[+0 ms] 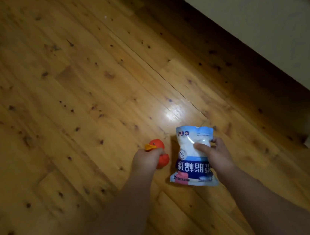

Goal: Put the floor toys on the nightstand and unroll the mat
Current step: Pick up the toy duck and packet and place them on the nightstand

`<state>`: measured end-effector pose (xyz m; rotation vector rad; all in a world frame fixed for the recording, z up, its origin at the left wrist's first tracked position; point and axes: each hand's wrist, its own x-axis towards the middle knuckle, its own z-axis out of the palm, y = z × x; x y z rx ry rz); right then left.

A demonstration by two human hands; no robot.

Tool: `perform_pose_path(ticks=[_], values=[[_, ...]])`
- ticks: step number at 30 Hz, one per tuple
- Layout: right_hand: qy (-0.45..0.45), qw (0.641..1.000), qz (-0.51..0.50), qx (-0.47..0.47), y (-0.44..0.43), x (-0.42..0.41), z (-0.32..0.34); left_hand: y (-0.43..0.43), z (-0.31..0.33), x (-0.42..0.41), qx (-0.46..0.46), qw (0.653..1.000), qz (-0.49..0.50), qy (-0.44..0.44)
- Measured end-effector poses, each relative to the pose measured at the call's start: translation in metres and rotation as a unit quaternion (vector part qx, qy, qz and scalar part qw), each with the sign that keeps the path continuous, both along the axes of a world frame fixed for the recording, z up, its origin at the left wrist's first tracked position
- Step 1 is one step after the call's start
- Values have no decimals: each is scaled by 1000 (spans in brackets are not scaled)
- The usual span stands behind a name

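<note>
Head view: one wooden floor (71,85) is recorded, filling most of the frame; knotty planks run diagonally, and one bright glare patch is seen just above the bag. One pale flat surface (255,15) is noted along the upper right, meeting the floor at a dark shadowed edge; whether it is a wall or furniture cannot be told. A blurred dark and reddish shape is seen at the top right corner, unidentified. The lighting is dim.

Two bare forearms are counted, entering from the bottom edge.

One plastic bag (192,157) is counted, blue and white with a pink patch and printed characters, its white contents visible through a clear part. It is held above the floor by the right hand (214,153), which is closed on the bag's right side, thumb pressed on the front and fingers wrapped behind.

One orange rubber duck (159,152) is counted, beak pointing left. It is gripped in the left hand (145,158), fingers curled around its body, just left of the bag and not touching it.
</note>
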<state>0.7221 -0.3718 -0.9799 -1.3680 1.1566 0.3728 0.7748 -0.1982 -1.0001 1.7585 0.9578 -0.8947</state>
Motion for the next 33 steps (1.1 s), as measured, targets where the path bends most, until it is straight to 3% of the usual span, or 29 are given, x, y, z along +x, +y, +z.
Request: perform_pose_path(ticks=[6,19,26,33], values=[[-10,1000,1,6,14,-3,84,22,88,-8,-12,997,21,-70],[-72,991,111,-12,72,53,404,98,420,11,-45,982,73,-168],[-140,979,148,11,102,82,542,147,558,16,-58,949,162,-265],[-203,950,233,43,160,140,655,208,672,34,-11,898,241,-369]])
